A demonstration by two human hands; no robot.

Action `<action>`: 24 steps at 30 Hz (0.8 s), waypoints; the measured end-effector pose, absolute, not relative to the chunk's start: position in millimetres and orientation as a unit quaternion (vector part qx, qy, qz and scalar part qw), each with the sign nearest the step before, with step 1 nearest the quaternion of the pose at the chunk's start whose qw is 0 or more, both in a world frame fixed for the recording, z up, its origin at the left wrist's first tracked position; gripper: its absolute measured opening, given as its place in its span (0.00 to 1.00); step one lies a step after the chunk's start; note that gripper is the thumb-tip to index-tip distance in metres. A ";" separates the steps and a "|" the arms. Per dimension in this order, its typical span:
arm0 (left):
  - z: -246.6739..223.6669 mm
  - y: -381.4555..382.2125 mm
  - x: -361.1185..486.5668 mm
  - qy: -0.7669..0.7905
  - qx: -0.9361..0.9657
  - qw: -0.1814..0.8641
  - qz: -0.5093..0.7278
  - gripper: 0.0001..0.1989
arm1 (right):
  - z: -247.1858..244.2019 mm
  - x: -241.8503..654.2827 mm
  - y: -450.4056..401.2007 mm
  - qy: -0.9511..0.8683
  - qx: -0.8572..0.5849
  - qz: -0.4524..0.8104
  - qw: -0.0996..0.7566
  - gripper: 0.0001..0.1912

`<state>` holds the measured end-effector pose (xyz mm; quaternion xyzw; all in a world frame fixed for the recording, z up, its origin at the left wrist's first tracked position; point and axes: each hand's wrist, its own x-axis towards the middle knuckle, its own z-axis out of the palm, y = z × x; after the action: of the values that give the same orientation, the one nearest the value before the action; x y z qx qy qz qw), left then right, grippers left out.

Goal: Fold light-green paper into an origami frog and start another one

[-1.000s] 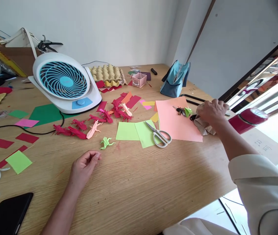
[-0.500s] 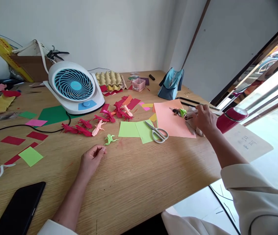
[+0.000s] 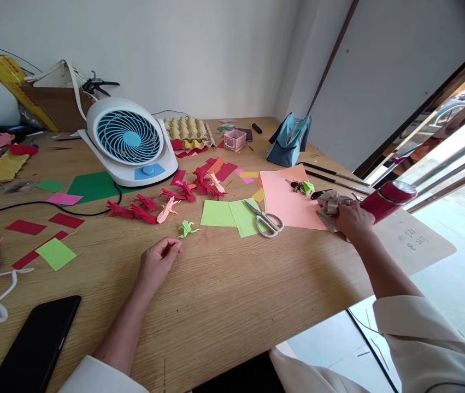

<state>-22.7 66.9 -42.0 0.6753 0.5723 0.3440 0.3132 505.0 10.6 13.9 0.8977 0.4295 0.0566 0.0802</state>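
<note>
My left hand (image 3: pixel 160 261) rests on the table with thumb and fingertips pressed together; nothing shows between them. Just beyond its fingertips sits a folded light-green paper frog (image 3: pixel 187 228). Out at the right, my right hand (image 3: pixel 355 220) has its fingers curled over a crumpled beige cloth (image 3: pixel 329 203), beside a red flask (image 3: pixel 390 200). The fingertips are partly hidden. Left of the cloth lies a pink sheet (image 3: pixel 284 199) with a bunch of keys (image 3: pixel 298 186) on it. White-handled scissors (image 3: pixel 268 223) lie over light-green paper squares (image 3: pixel 218 213).
Folded red and pink paper figures (image 3: pixel 146 207) lie in front of a white-and-blue fan (image 3: pixel 131 142). Behind stand egg cartons (image 3: pixel 187 131), a pink basket (image 3: pixel 234 140) and a blue bag (image 3: pixel 288 141). A black phone (image 3: pixel 33 344) is at the near left; a cable (image 3: pixel 52 209) crosses behind it.
My right hand has moved right and lower, toward the flask, and the crumpled cloth now lies bunched under its fingers. My left hand stays by the green frog. The view has shifted slightly.
</note>
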 end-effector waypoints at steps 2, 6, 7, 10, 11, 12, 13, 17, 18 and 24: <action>-43.4 67.6 -22.7 0.571 0.672 0.315 0.351 0.16 | 21.7 495.5 8.1 0.461 0.883 0.063 0.068 0.18; -45.1 66.7 -21.7 0.559 0.661 0.325 0.381 0.16 | 37.5 465.6 7.9 0.490 0.867 0.084 0.039 0.19; -44.8 66.0 -21.0 0.558 0.656 0.326 0.389 0.15 | 40.6 455.8 8.0 0.503 0.858 0.104 0.027 0.19; -42.0 63.8 -18.8 0.557 0.654 0.324 0.397 0.15 | 45.7 419.6 8.4 0.563 0.811 0.151 -0.041 0.16; -40.9 63.3 -18.1 0.556 0.656 0.318 0.398 0.15 | 45.5 404.9 8.9 0.597 0.784 0.150 -0.078 0.15; -39.9 63.0 -17.5 0.557 0.656 0.312 0.403 0.15 | 44.2 388.6 10.0 0.631 0.755 0.137 -0.116 0.15; -39.2 62.8 -17.1 0.558 0.655 0.307 0.407 0.14 | 42.0 371.0 11.9 0.665 0.724 0.109 -0.149 0.13; -37.7 62.6 -16.6 0.563 0.650 0.290 0.420 0.13 | 25.6 293.0 29.1 0.776 0.596 -0.050 -0.199 0.10; -37.4 62.4 -16.7 0.566 0.647 0.287 0.422 0.13 | 20.8 274.7 35.4 0.787 0.580 -0.076 -0.194 0.10; -34.1 60.9 -17.8 0.584 0.636 0.275 0.423 0.12 | -3.4 219.6 73.1 0.793 0.587 -0.094 -0.131 0.11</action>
<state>-17.8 60.9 -34.1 0.6359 0.5844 0.4225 0.2749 219.6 73.1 -3.4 0.5872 0.7932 -0.0939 -0.1310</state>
